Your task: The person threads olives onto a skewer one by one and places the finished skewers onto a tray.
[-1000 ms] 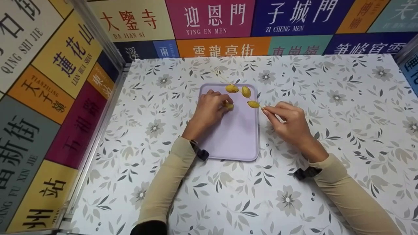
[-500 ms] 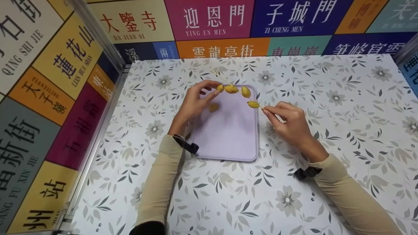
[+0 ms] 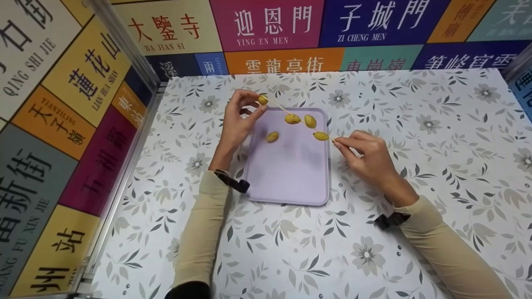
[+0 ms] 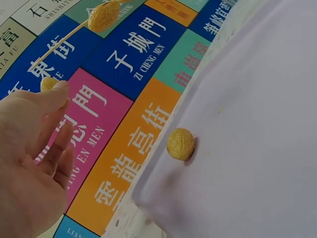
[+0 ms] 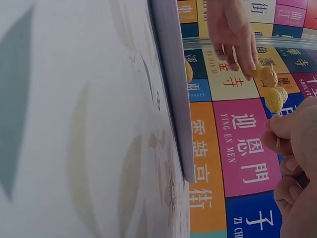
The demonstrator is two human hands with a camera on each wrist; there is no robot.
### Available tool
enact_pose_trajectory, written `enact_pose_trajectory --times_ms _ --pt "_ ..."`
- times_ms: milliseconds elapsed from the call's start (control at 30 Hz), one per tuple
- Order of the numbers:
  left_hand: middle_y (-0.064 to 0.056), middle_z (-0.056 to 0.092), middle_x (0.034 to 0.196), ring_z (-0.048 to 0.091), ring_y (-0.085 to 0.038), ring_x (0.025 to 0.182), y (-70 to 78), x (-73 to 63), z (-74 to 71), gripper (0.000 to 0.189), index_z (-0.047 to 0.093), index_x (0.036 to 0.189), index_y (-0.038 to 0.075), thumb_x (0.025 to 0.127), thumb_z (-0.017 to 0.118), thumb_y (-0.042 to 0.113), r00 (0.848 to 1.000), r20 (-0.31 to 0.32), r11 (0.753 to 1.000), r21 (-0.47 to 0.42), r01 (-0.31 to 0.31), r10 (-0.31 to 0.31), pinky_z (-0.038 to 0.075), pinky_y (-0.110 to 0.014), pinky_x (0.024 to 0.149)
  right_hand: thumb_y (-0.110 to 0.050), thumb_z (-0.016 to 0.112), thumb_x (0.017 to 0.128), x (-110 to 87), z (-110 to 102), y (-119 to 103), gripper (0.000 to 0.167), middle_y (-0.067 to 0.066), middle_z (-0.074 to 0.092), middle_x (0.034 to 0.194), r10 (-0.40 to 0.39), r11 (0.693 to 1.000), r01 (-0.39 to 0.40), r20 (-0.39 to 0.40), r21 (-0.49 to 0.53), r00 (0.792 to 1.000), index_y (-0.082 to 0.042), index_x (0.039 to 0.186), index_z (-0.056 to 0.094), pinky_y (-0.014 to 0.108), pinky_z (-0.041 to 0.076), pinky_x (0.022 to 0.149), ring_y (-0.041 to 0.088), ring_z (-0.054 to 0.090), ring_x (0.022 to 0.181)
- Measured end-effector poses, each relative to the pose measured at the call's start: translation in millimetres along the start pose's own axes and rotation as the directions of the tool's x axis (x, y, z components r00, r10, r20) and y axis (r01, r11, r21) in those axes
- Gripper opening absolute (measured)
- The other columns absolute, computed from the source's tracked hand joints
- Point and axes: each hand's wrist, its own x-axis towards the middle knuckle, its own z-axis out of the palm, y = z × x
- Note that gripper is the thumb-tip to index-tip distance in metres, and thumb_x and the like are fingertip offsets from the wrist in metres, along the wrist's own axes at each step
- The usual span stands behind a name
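My right hand [image 3: 368, 155] pinches the near end of a thin skewer [image 3: 277, 104] between thumb and fingertips. Three yellow, wrinkled, olive-like fruits [image 3: 309, 121] are threaded along it, raised over the lilac tray [image 3: 291, 182]. At the skewer's far end, my left hand [image 3: 239, 116] pinches another such fruit [image 3: 262, 99] between thumb and index finger, right at the tip; its other fingers are loosely bent. One loose fruit [image 4: 181, 144] lies in the tray near its edge. In the right wrist view the threaded fruits [image 5: 274, 99] line up between both hands.
The tray lies on a table covered with a flower-patterned cloth [image 3: 365, 253]. Panels with coloured lettering [image 3: 270, 25] stand along the back and left of the table. Tiny yellow crumbs [image 4: 220, 110] lie in the tray.
My left hand has lifted a fruit from the tray and moved it up and left to the skewer's tip. The skewer has dipped slightly; my right hand has barely moved.
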Motion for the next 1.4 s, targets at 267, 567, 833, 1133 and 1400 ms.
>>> enact_pose_trajectory --times_ms 267,567,833,1133,1400 --pt "-0.012 0.074 0.128 0.064 -0.04 0.116 16.8 -6.2 -2.7 0.036 0.069 0.132 0.004 0.098 0.08 0.006 0.997 -0.044 0.998 -0.003 -0.066 0.065 0.046 -0.047 0.094 0.001 0.084 0.091 -0.1 0.1 0.8 0.015 0.006 0.063 0.07 -0.008 1.0 0.008 0.009 -0.009 1.0 -0.004 0.104 0.087 0.02 0.029 0.06 0.018 0.045 0.061" --pt "-0.011 0.075 0.125 0.064 -0.04 0.115 17.8 -5.3 -4.1 0.032 0.072 0.126 0.006 0.096 0.081 0.004 0.991 -0.084 0.995 0.018 -0.099 0.1 0.046 -0.057 0.095 0.001 0.084 0.091 -0.9 0.3 2.5 0.015 0.006 0.061 0.07 -0.009 1.0 0.01 0.028 -0.022 1.0 -0.004 0.104 0.087 0.021 0.029 0.06 0.018 0.045 0.061" --pt "-0.01 0.075 0.117 0.064 -0.042 0.108 9.0 -2.3 -2.3 0.029 0.075 0.12 0.003 0.092 0.085 0.002 0.977 -0.143 0.985 0.088 -0.15 0.161 0.045 -0.039 0.087 -0.002 0.083 0.093 -2.0 0.4 1.3 0.013 0.003 0.059 0.069 0.016 0.999 -0.013 0.06 -0.044 0.998 -0.005 0.104 0.087 0.02 0.03 0.06 0.018 0.045 0.061" --pt "0.0 0.08 0.116 0.066 -0.025 0.1 -1.6 0.6 6.9 0.022 0.079 0.112 0.013 0.092 0.089 0.014 0.948 -0.168 0.946 0.23 -0.227 0.269 0.049 -0.04 0.085 -0.004 0.082 0.095 -1.7 -2.8 1.6 0.013 0.004 0.061 0.071 0.05 0.997 -0.043 0.112 -0.065 0.992 -0.003 0.107 0.086 0.018 0.033 0.061 0.021 0.049 0.062" --pt "0.003 0.079 0.117 0.065 -0.014 0.106 2.4 -2.3 11.1 0.013 0.082 0.109 0.016 0.096 0.084 0.016 0.916 -0.115 0.86 0.405 -0.31 0.384 0.054 -0.038 0.093 -0.002 0.082 0.094 -1.9 -1.9 2.5 0.014 0.004 0.063 0.071 0.031 0.998 -0.025 0.096 -0.066 0.995 -0.003 0.107 0.086 0.018 0.033 0.061 0.019 0.048 0.063"
